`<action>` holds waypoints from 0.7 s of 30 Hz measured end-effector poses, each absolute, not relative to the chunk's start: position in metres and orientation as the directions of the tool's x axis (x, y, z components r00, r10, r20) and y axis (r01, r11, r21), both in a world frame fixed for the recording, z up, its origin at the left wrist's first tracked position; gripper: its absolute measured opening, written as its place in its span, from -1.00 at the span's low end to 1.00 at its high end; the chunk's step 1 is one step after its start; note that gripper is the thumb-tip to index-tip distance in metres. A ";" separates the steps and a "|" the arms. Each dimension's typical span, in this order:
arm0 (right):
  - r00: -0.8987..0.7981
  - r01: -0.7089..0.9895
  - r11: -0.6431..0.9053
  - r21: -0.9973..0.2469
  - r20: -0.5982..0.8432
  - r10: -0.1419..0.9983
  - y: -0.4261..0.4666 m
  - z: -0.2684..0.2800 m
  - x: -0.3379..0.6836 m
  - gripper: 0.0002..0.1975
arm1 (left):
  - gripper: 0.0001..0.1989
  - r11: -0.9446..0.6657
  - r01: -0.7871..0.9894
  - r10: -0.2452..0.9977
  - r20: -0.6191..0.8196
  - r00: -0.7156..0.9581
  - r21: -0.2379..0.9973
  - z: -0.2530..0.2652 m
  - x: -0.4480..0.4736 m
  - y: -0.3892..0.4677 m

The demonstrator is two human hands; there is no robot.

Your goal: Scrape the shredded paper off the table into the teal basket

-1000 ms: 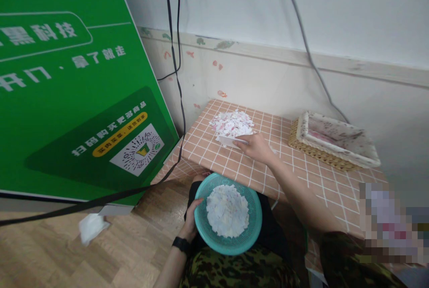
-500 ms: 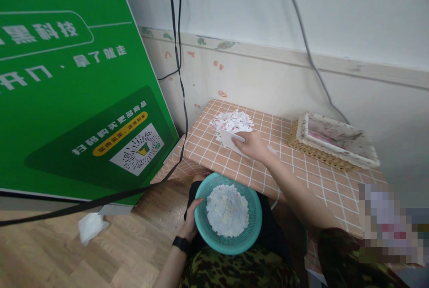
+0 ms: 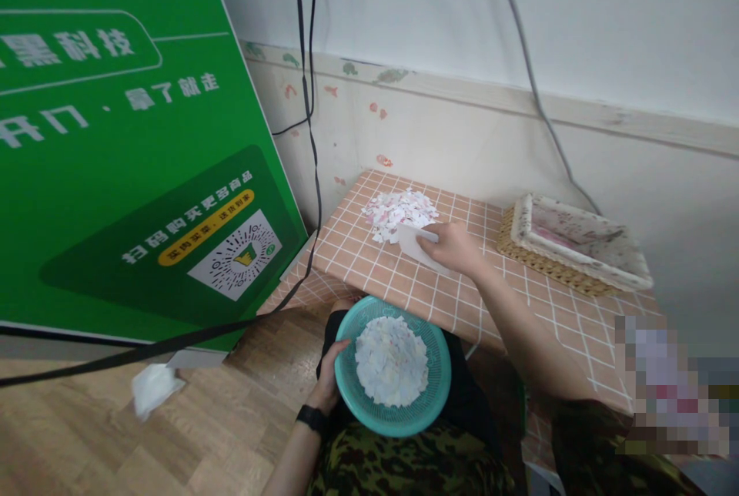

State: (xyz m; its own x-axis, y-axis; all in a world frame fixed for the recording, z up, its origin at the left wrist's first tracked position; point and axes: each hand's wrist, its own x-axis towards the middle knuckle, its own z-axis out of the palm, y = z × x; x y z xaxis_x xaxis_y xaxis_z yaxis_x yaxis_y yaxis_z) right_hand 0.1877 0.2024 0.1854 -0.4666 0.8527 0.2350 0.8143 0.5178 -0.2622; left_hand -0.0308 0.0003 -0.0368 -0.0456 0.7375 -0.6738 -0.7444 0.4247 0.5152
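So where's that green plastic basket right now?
The green plastic basket is low in the head view, near the middle, just this side of the checked table, with the person's left hand holding its left rim.

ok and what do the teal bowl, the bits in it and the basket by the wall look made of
Teal bowl: probably plastic, smooth with a slight sheen, its wall perforated. Bits: likely paper, matt, thin flat scraps. Basket: woven, perhaps straw or similar fibre, strands visible; its patterned liner looks like fabric, folded over the rim.
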 end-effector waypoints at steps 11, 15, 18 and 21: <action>-0.363 0.845 0.427 -0.323 0.242 0.900 0.196 0.186 0.213 -0.75 | -0.73 0.462 -0.712 0.753 -0.658 -0.001 0.529 -0.034 -0.031 0.000; -0.312 0.849 0.392 -0.355 0.263 0.913 0.194 0.179 0.215 -0.75 | -0.70 0.470 -0.719 0.753 -0.657 0.023 0.513 -0.033 -0.031 0.000; -0.286 0.841 0.381 -0.384 0.282 0.916 0.194 0.177 0.214 -0.76 | -0.70 0.459 -0.726 0.766 -0.642 0.031 0.513 -0.035 -0.031 0.000; -0.287 0.834 0.387 -0.393 0.289 0.913 0.195 0.177 0.212 -0.77 | -0.73 0.450 -0.725 0.767 -0.641 0.015 0.522 -0.036 -0.031 0.001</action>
State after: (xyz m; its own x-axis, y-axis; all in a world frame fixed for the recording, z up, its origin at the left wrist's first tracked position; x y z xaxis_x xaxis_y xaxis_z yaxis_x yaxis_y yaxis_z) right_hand 0.2117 0.1946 0.1772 -0.2869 0.9133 0.2891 0.8343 0.3865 -0.3932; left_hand -0.0307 0.0006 -0.0363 0.0148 0.7672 -0.6412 -0.7247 0.4501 0.5217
